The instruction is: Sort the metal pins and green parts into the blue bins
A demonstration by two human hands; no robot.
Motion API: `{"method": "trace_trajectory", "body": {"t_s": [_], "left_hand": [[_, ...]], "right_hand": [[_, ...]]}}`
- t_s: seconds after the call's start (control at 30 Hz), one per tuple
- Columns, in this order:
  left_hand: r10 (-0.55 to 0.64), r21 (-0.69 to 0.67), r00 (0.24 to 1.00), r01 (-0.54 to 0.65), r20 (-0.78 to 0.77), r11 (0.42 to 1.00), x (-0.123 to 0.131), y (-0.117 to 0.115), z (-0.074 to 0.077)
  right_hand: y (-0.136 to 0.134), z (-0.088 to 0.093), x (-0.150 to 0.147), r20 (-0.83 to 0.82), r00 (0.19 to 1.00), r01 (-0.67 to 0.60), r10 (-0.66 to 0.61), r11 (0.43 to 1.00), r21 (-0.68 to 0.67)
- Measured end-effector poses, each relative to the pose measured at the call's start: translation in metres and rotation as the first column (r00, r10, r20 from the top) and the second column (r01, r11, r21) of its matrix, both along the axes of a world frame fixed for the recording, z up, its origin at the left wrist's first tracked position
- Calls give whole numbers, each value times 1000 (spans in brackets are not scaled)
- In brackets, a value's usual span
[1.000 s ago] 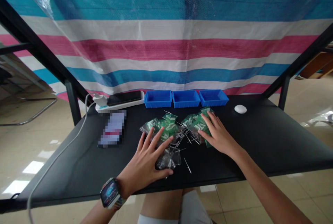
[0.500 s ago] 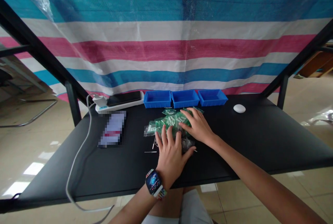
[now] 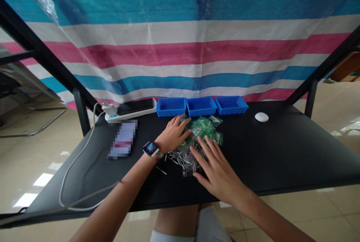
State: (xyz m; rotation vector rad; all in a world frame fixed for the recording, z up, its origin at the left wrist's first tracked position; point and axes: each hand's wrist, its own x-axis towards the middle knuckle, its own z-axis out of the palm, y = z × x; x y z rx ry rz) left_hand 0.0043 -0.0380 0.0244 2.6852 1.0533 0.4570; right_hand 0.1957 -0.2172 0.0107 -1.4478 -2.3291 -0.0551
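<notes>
The black tabletop (image 3: 281,148) carries a pile of green and clear packets (image 3: 204,127) near its middle. Just behind the pile stands a row of three blue trays (image 3: 201,106). Behind and left of it lies a white power strip (image 3: 140,113), left of it a flat dark item (image 3: 123,143), and well to its right a white rounded object (image 3: 261,116). A loose metal pin (image 3: 161,170) lies at the pile's near-left edge.

Soft, even daylight fills the scene, bright but without hard contrast. The glossy beige floor tiles (image 3: 30,189) left of the matte black counter (image 3: 281,152) carry white patches of reflected light, and more glare lies on the floor right of the counter. The counter top shows a faint sheen and only weak, diffuse shadows under the left hand (image 3: 173,135) and right hand (image 3: 218,172). Behind the counter, the clear plastic sheet over the blue, white and pink striped tarpaulin (image 3: 180,47) catches pale streaks. Wide-angle distortion splays the black metal frame posts (image 3: 311,92) outward. A flat rectangular item (image 3: 123,143) on the counter is pixelated.
</notes>
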Motion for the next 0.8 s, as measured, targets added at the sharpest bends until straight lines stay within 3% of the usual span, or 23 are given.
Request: {"method": "trace_trajectory", "body": {"t_s": [0.13,0.33,0.5,0.8], "left_hand": [[18,-33,998,-20,-58,999,6,10,-7],[44,-15,998,-45,-53,999,8,12,-2],[91,13,996,-91,1,996,12,17,-7],[74,7,995,-75,61,997,0,1,-6]], "right_hand": [[19,-5,18,28,994,107,-107,994,15],[45,-18,45,-16,983,182,-183,983,-33],[66,-23,63,-48,984,167,-171,983,-77],[76,-9,66,-126,985,120,-121,993,-20]]}}
